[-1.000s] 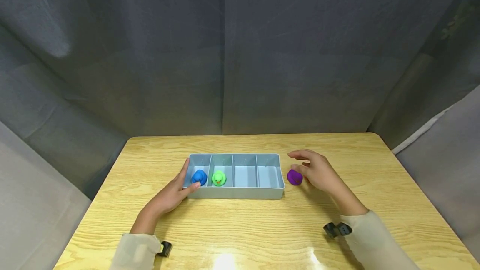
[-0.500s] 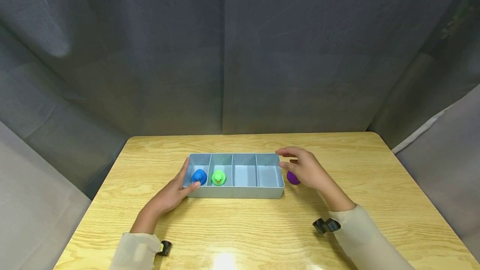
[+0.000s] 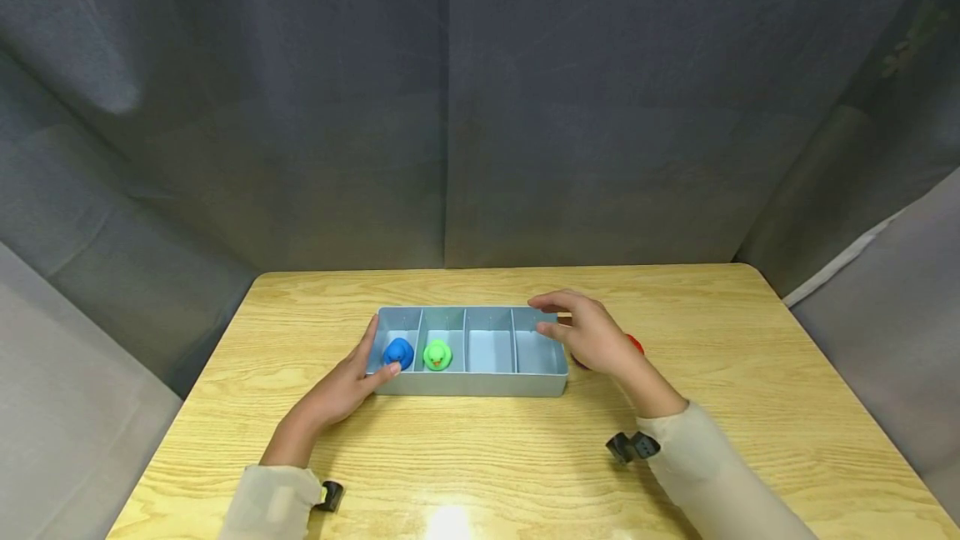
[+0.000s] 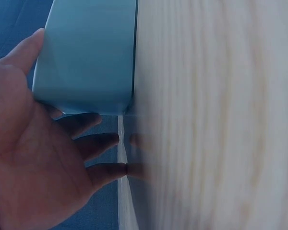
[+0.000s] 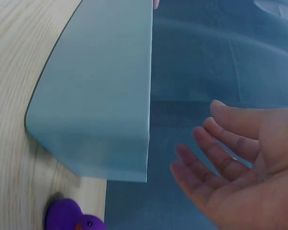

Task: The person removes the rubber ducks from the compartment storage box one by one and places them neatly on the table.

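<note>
A grey-blue box (image 3: 472, 385) with several compartments sits on the table. My left hand (image 3: 345, 382) rests at its left end, thumb on the near rim and fingers along the end wall. In the left wrist view the left fingers (image 4: 98, 143) are spread and fairly straight. A blue rubber duck (image 3: 398, 353) is in the leftmost compartment, a green rubber duck (image 3: 437, 355) in the one beside it. Over the box's right end hovers my right hand (image 3: 592, 336), fingers loosely bent, nothing between them. A purple rubber duck (image 5: 65, 216) lies beside that end, mostly hidden in the head view.
Part of a red object (image 3: 636, 344) shows behind my right wrist. The wooden table (image 3: 480, 457) ends at a far edge against a dark grey curtain (image 3: 480, 148). The two right-hand compartments (image 3: 491, 352) show bare floors.
My right hand has moved left from above the purple duck to over the box's right end, exposing the red object. The left hand, the box and the ducks have stayed in place.
</note>
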The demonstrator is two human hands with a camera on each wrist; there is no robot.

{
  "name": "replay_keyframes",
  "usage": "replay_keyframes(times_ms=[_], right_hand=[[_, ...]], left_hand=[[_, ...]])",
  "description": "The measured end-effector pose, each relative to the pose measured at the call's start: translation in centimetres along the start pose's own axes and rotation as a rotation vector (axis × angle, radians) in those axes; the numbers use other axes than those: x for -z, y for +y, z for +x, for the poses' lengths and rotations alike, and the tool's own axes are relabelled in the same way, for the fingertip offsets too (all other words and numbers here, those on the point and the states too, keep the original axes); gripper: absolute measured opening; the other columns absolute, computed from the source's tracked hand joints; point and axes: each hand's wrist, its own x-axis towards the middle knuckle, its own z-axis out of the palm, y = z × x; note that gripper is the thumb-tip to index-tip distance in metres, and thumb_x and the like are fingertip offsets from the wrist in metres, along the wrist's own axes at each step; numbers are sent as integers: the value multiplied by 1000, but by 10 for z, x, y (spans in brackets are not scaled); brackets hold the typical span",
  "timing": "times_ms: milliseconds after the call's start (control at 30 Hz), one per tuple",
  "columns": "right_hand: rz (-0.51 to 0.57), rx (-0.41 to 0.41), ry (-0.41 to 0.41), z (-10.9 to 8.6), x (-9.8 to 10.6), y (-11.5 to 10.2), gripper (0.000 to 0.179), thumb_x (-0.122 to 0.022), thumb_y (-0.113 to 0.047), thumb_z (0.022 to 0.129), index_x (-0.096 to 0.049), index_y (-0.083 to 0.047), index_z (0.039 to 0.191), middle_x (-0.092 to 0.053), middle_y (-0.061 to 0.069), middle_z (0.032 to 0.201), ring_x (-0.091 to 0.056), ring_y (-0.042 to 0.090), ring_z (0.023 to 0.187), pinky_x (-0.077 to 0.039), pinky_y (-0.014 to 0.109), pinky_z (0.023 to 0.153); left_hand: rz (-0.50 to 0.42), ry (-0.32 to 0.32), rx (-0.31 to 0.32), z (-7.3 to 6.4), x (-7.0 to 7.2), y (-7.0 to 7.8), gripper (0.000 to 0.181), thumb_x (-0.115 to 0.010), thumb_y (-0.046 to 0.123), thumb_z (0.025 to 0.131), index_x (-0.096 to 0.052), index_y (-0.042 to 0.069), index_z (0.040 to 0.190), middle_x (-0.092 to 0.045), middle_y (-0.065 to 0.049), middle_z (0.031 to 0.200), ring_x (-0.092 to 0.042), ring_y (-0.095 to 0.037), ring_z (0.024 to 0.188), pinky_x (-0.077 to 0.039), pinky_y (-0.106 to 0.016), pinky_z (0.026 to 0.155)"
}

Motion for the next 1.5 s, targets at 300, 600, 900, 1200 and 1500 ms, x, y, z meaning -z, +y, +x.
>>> replay_keyframes(times_ms=[300, 600, 900, 1200, 1500], right_hand=[[21, 33, -24, 8, -14, -11, 38, -73, -5, 95, -67, -4, 133, -65, 12, 135, -60, 34, 127, -49, 54, 105], [15, 54, -51, 14, -29, -20, 37, -73, -6, 95, -68, -3, 132, -65, 14, 133, -61, 36, 125, -50, 53, 105], [32, 74, -86, 22, -49, -25, 36, -72, -7, 97, -67, -3, 132, -66, 14, 133, -61, 37, 126, -50, 52, 106], [58, 60, -124, 28, -64, -33, 37, -70, -9, 99, -66, -5, 135, -63, 13, 140, -59, 42, 129, -48, 54, 107], [-1, 53, -131, 36, -80, -40, 38, -72, -11, 98, -67, -8, 135, -62, 11, 143, -58, 41, 130, -49, 54, 105]], left_hand=[[3, 2, -9, 0, 0, -3, 94, -54, 52, 105, 17, 34, 164, 4, -14, 173, -9, -43, 156, -15, -65, 122], [1, 0, -17, 0, 0, -4, 94, -54, 53, 105, 18, 33, 164, 5, -13, 173, -9, -43, 156, -16, -65, 122], [2, 3, -13, -1, 0, -2, 94, -54, 51, 105, 17, 34, 164, 5, -13, 173, -10, -44, 156, -17, -65, 122], [6, 2, -16, -1, 0, -4, 94, -54, 50, 106, 18, 33, 163, 5, -14, 173, -10, -44, 156, -16, -65, 122], [10, 3, -13, -1, 1, -5, 93, -53, 52, 106, 18, 34, 163, 5, -14, 173, -9, -44, 156, -16, -65, 122]])
